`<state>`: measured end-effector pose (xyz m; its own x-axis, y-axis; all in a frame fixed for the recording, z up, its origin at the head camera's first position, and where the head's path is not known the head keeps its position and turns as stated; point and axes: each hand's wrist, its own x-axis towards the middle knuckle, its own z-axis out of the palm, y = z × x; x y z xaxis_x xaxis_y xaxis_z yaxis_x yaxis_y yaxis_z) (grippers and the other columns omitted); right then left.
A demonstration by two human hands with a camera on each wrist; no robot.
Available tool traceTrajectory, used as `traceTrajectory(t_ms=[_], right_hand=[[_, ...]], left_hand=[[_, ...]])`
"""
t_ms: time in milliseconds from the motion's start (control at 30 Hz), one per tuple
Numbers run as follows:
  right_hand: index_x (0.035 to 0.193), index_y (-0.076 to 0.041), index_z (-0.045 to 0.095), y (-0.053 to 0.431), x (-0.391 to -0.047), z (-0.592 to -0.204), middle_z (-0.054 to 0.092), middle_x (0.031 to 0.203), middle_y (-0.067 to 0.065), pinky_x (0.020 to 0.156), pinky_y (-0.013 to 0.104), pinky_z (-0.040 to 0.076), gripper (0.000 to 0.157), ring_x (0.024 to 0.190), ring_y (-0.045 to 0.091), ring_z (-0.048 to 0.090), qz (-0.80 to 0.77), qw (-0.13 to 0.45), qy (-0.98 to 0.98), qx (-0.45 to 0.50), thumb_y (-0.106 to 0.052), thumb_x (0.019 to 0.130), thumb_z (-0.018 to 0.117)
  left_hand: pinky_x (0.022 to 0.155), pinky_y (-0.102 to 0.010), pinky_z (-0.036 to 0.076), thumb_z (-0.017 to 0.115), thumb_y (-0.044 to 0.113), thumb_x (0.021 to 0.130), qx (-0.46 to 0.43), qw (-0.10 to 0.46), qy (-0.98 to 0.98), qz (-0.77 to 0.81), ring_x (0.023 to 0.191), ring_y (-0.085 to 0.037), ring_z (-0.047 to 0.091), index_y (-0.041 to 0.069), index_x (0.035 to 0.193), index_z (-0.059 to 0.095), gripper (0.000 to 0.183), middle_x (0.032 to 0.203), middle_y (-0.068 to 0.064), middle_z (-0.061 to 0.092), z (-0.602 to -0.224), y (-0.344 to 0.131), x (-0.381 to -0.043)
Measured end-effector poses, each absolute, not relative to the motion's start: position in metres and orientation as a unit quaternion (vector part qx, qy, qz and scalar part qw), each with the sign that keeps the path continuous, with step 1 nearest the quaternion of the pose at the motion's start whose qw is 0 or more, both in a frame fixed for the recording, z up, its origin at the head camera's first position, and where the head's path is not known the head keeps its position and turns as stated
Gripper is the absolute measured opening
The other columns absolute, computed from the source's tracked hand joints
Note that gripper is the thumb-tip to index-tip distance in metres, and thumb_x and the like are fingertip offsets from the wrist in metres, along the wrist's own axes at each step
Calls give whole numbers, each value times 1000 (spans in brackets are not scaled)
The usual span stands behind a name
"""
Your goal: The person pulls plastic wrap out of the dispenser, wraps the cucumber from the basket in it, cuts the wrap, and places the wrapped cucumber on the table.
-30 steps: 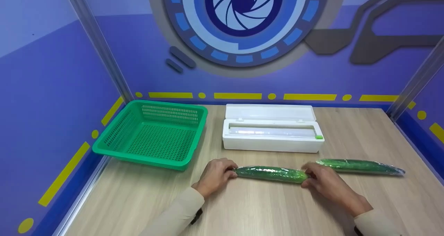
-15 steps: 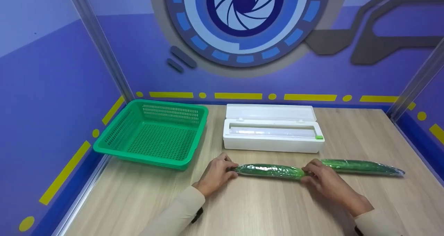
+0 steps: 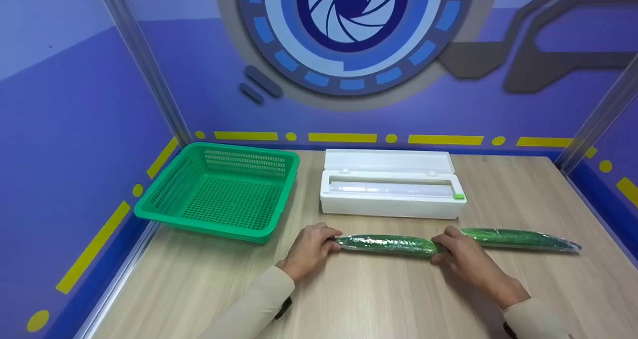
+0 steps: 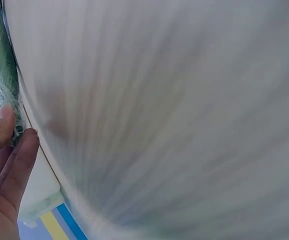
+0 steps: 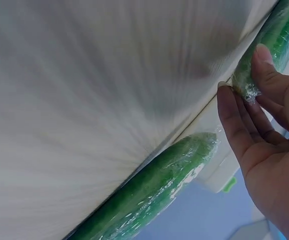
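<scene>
A cucumber (image 3: pixel 386 245) in clear cling film lies crosswise on the table between my two hands. At its left end my left hand (image 3: pixel 310 249) pinches the wrapped tip between thumb and fingers; the left wrist view shows the thumb (image 4: pixel 2 127) on the film. My right hand (image 3: pixel 466 259) grips the paler right end, with thumb and fingertips about it in the right wrist view. Just beyond the right hand a second wrapped cucumber (image 3: pixel 521 240) rests on the table, its left end close to my fingers.
Behind the cucumbers stands a white cling film box (image 3: pixel 391 208) with its lid up, a film roll (image 3: pixel 389 189) inside and a green slider (image 3: pixel 458 197) at its right. A green basket (image 3: pixel 269 229) sits at the left. Blue panels (image 3: pixel 349 114) wall the table (image 3: pixel 379 299).
The held cucumber has shifted slightly away from me and turned a little, still between both hands. The second cucumber, basket and box stay where they were.
</scene>
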<state>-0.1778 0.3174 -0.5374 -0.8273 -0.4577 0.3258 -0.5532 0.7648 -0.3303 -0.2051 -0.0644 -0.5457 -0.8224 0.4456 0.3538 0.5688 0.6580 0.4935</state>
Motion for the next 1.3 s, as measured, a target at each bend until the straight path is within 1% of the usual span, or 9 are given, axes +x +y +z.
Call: traceTrajectory(t_ms=[133, 367, 533, 600, 767, 933, 1067, 1167, 1300], right_hand=[[122, 5, 67, 318, -177, -537, 61, 94, -6, 73, 39, 55, 43, 80, 8, 56, 227, 105, -933, 258, -10, 87, 87], [105, -9, 65, 318, -175, -540, 63, 95, -6, 74, 37, 55, 21, 85, 9, 62, 237, 110, -929, 264, -3, 92, 81], [106, -5, 70, 317, -176, -537, 66, 97, -4, 75, 38, 57, 14, 87, 13, 65, 224, 104, -930, 271, -3, 94, 78], [109, -2, 71, 316, -176, -534, 66, 98, -3, 76, 40, 57, 18, 88, 15, 65, 225, 91, -933, 265, -8, 94, 80], [105, -5, 71, 314, -175, -531, 61, 100, -4, 73, 38, 55, 28, 85, 12, 61, 230, 79, -938, 246, -17, 86, 88], [94, -16, 68, 310, -177, -530, 51, 93, -8, 67, 34, 50, 24, 77, 8, 52, 218, 87, -943, 236, -16, 83, 90], [96, -17, 69, 311, -180, -529, 50, 85, -11, 63, 32, 46, 20, 72, 6, 45, 213, 79, -947, 229, -16, 86, 87], [101, -11, 73, 312, -180, -531, 59, 88, -8, 68, 37, 53, 19, 76, 9, 56, 214, 86, -946, 228, -14, 87, 86], [110, -3, 73, 314, -179, -534, 70, 97, 1, 76, 44, 58, 27, 87, 21, 70, 222, 91, -944, 225, -14, 89, 85]], left_hand=[[81, -30, 58, 81, 14, 93, -273, 99, -907, -306, 90, -10, 70, 6, 102, 79, 12, 97, -1, 76, -545, -64, -205], [80, -29, 58, 80, 13, 96, -261, 116, -918, -276, 91, -12, 72, 5, 105, 83, 12, 99, -2, 78, -543, -63, -203], [80, -28, 58, 84, 20, 92, -257, 111, -923, -265, 92, -11, 71, 4, 109, 82, 23, 98, -2, 76, -542, -60, -200], [80, -27, 58, 85, 20, 90, -255, 111, -922, -269, 91, -10, 71, 4, 108, 82, 24, 97, -1, 76, -543, -60, -199], [81, -27, 57, 83, 16, 92, -255, 138, -918, -273, 94, -12, 68, 6, 104, 83, 16, 100, 1, 70, -544, -59, -199], [75, -26, 55, 86, 12, 89, -269, 168, -911, -264, 87, -12, 64, 7, 99, 85, 12, 92, 1, 64, -543, -58, -200], [69, -24, 55, 87, 9, 86, -276, 164, -909, -266, 80, -9, 67, 7, 99, 86, 13, 85, 1, 69, -539, -59, -202], [72, -25, 57, 87, 9, 86, -277, 156, -911, -264, 81, -9, 70, 7, 101, 85, 15, 87, 0, 74, -536, -58, -204], [74, -26, 57, 87, 8, 85, -276, 148, -912, -264, 82, -9, 71, 8, 99, 85, 13, 89, 1, 77, -534, -56, -205]])
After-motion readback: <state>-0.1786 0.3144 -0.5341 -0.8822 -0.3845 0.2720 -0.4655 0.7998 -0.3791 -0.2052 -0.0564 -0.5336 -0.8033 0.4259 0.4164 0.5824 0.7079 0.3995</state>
